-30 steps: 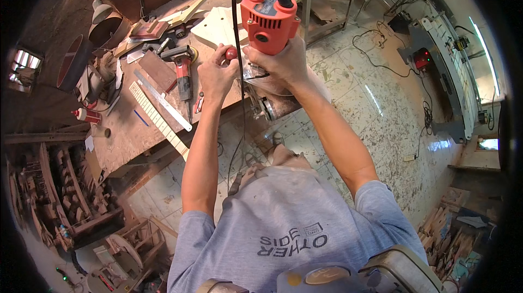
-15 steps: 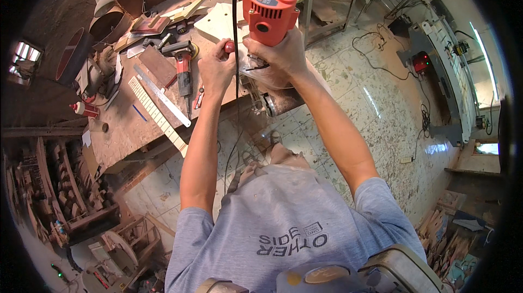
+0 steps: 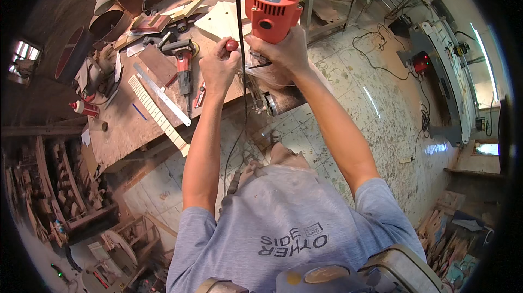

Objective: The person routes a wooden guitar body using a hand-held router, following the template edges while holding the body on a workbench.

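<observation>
A red-orange router (image 3: 271, 11) stands upright over the workbench at the top middle. My right hand (image 3: 287, 52) is wrapped round the lower part of its motor housing. My left hand (image 3: 219, 68) closes round the router's side handle, whose round red knob (image 3: 231, 46) shows above the fingers. Beyond my hands lies a pale flat wooden piece (image 3: 214, 23) with small dark holes. The router's base and bit are mostly hidden by my hands and a clear plastic guard. A black cord (image 3: 240, 12) hangs down between the left hand and the router.
Left of my left arm lie an angle grinder (image 3: 184, 72), a metal ruler (image 3: 173, 109), a fretted guitar neck (image 3: 155, 112) and a blue pencil (image 3: 139, 112). A red-and-white bottle (image 3: 85, 109) stands near the bench's left edge. A clamp-like metal part (image 3: 271, 104) sits at the near edge.
The router and both hands have shifted slightly to the right. The hanging cord has swung a little right with them. Both grips look unchanged.
</observation>
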Action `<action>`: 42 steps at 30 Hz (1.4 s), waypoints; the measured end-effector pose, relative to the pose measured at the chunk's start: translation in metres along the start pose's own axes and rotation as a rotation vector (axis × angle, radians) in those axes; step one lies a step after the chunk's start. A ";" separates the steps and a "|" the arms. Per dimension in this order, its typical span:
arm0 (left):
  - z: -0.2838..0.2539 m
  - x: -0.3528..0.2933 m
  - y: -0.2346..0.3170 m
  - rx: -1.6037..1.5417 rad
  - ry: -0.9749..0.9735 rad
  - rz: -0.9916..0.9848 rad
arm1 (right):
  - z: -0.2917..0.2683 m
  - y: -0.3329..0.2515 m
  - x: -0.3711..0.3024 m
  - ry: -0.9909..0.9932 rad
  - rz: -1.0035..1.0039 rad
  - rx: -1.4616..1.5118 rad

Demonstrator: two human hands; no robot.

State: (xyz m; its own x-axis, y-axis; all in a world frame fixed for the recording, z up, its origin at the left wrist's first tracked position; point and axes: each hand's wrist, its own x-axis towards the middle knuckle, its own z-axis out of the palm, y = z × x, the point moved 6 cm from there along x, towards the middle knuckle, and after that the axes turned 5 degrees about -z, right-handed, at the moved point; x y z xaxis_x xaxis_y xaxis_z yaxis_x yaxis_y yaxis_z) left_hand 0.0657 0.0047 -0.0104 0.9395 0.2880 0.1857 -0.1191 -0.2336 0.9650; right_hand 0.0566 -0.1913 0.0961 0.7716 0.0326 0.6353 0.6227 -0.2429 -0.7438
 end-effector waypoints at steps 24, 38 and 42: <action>-0.001 0.000 0.004 0.033 0.021 0.042 | 0.003 -0.003 0.000 0.045 -0.045 0.053; -0.001 0.002 0.002 0.030 0.020 0.064 | 0.012 0.009 0.006 -0.047 0.068 0.021; -0.003 0.000 0.009 0.126 0.010 0.017 | 0.009 0.010 0.007 -0.033 0.020 -0.036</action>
State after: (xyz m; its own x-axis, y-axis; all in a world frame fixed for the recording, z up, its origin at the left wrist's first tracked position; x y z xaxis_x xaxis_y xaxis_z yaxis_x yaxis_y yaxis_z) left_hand 0.0638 0.0050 -0.0017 0.9344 0.2920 0.2041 -0.0928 -0.3536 0.9308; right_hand 0.0697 -0.1849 0.0910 0.7877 0.0589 0.6132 0.6029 -0.2782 -0.7477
